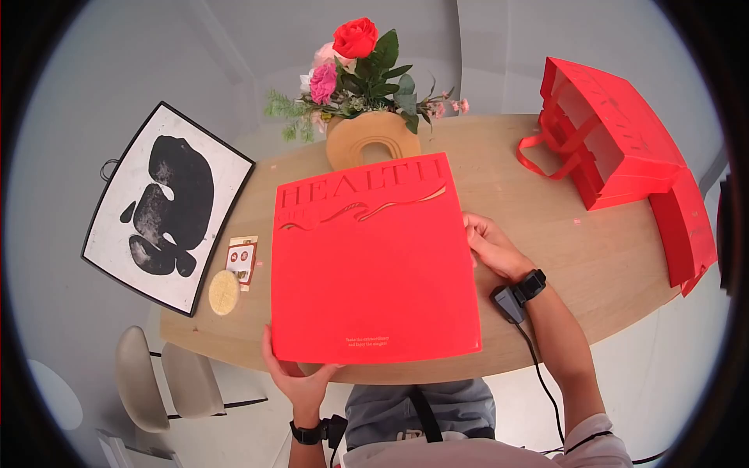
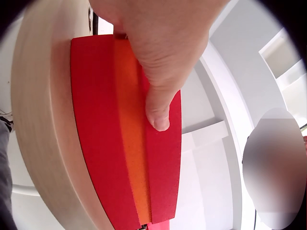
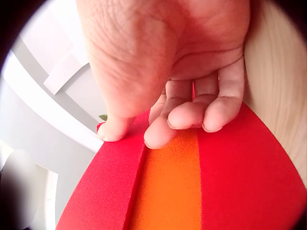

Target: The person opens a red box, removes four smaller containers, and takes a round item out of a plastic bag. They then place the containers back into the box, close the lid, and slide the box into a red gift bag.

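Observation:
A square red box (image 1: 374, 273) with HEALTH lettering and a wavy cut-out near its far edge is at the table's near side. Its side shows an orange band (image 2: 130, 120) between red parts in both wrist views. My left hand (image 1: 300, 384) grips the near left corner, the thumb lying on the upper red part (image 2: 163, 177). At the right side, my right hand (image 1: 495, 248) holds the box, thumb on the upper red edge (image 3: 112, 167) and bent fingertips against the orange band (image 3: 168, 182). The box's underside is hidden.
Behind the box stands a wooden arch vase (image 1: 373, 132) with flowers (image 1: 355, 37). A framed black-and-white picture (image 1: 168, 203), a small card (image 1: 242, 253) and a round yellow piece (image 1: 224, 292) are left; a red bag (image 1: 616, 132) lies right. A cable (image 1: 544, 359) hangs from the right wrist.

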{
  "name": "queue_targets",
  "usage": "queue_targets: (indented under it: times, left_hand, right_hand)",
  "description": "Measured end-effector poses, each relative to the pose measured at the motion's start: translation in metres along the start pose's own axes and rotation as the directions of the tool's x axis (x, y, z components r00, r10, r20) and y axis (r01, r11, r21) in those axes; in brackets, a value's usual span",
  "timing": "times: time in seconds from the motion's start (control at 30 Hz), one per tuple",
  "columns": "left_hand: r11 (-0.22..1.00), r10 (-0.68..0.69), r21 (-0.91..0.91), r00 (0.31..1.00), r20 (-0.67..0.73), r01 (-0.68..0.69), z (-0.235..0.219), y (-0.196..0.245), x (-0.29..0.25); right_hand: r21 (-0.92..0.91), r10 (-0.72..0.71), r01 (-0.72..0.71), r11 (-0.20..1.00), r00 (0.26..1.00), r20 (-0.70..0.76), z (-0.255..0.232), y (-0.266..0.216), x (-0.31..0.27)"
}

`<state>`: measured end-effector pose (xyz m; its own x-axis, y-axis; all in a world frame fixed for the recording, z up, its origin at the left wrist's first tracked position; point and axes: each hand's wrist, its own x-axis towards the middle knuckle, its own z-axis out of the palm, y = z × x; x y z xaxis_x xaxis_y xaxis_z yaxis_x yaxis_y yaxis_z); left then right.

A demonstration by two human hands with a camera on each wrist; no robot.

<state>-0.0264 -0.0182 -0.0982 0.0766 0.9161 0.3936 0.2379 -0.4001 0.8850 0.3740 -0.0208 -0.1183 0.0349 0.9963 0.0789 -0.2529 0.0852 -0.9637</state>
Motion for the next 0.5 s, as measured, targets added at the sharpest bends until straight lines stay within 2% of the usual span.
queue_targets:
  times: [0.2,0.27,0.37,0.5]
  left_hand:
    - [0.997,-0.021,-0.078,1.0,-0.019,0.02,0.005,0.006,0.001]
    - [0.992,-0.042,-0.122,0.998,-0.037,0.037,0.007,0.011,0.004]
    - [0.995,-0.001,-0.104,0.999,-0.035,-0.003,0.006,0.003,0.005]
    - [0.99,-0.016,-0.137,0.999,-0.033,0.012,0.012,0.006,0.003]
  right_hand:
    - [-0.045,0.002,-0.003,0.999,1.0,-0.027,0.007,-0.007,-0.003]
    - [-0.08,0.041,-0.042,0.996,0.999,-0.016,0.004,-0.008,-0.005]
    - [-0.102,0.085,-0.088,0.991,0.996,-0.036,0.001,-0.004,-0.005]
    - [-0.104,0.081,-0.082,0.991,0.997,-0.02,-0.001,-0.002,-0.004]
